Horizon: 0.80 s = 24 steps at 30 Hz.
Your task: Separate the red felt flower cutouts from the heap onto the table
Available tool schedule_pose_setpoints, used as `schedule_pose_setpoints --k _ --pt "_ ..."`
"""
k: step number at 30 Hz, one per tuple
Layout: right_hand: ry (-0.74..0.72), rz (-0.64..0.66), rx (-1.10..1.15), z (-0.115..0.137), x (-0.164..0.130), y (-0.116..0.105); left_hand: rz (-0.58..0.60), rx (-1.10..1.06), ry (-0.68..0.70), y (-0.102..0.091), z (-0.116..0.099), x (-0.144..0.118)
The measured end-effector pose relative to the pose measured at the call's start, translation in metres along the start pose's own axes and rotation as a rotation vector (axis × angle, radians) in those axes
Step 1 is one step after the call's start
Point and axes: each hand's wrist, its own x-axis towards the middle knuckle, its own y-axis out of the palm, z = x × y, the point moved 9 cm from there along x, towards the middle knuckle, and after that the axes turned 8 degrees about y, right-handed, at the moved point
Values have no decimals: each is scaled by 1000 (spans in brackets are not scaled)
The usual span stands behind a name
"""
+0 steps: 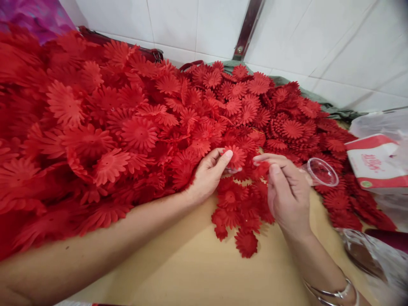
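Observation:
My left hand pinches a small red artificial flower piece between thumb and fingers at the middle of the view. Just to its right, my right hand is closed with thumb against forefinger on another red flower piece, partly hidden by the fingers. A short gap separates the two hands. Beneath them, a loose cluster of small red flower pieces lies on the tan tabletop. One single piece sits nearest me. Behind both hands rises a big heap of red petal layers.
A clear plastic cup lies by my right hand. Farther right are a white and red tissue pack and a clear plastic bag. White wall tiles stand behind the heap, with purple cloth at far left.

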Motion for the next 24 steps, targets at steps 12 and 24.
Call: schedule_pose_setpoints --k 12,24 --pt "-152 69 -107 15 -4 13 30 106 2 2 -3 -1" --pt "31 92 -17 -2 -2 15 209 242 25 17 -9 -5"
